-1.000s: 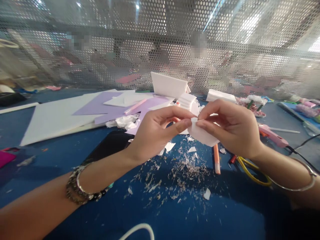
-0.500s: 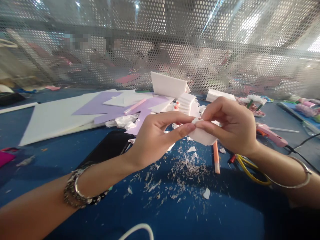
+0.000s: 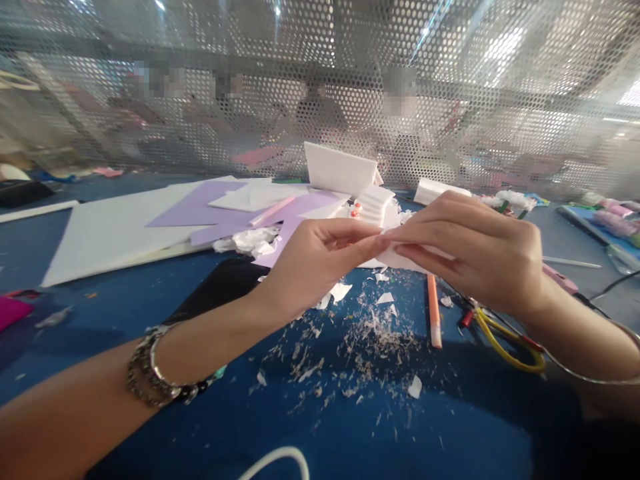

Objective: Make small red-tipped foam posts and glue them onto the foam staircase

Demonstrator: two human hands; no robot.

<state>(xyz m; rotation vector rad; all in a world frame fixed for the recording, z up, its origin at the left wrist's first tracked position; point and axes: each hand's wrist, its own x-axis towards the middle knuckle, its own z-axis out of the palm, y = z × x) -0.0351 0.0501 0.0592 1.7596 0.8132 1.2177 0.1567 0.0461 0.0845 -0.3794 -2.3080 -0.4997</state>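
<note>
Between my hands is a small piece of white paper [image 3: 407, 259], mostly covered by my fingers. My left hand [image 3: 315, 267] pinches its near-left edge between thumb and index finger. My right hand [image 3: 480, 253] lies across its top, fingers together over the paper and thumb beneath. Below them, fine shavings and torn white scraps [image 3: 380, 337] are scattered on the blue table [image 3: 320, 427]. An orange stick-like tool [image 3: 433, 313] lies just under the right hand. Behind the fingers stand small white steps [image 3: 373, 203] with tiny red-and-white pieces beside them.
White boards [image 3: 120, 233] and purple sheets [image 3: 200, 207] overlap at the left, near crumpled white paper [image 3: 250, 241]. A black object [image 3: 215, 287] lies behind my left forearm. A yellow cable [image 3: 500, 343] and a partly hidden pink glue gun [image 3: 560, 279] are at right. Perforated metal [image 3: 350, 80] rises behind.
My right hand has turned over and flattened, its fingers now reaching across the paper and covering more of it. The left hand keeps its pinch, nearly in place.
</note>
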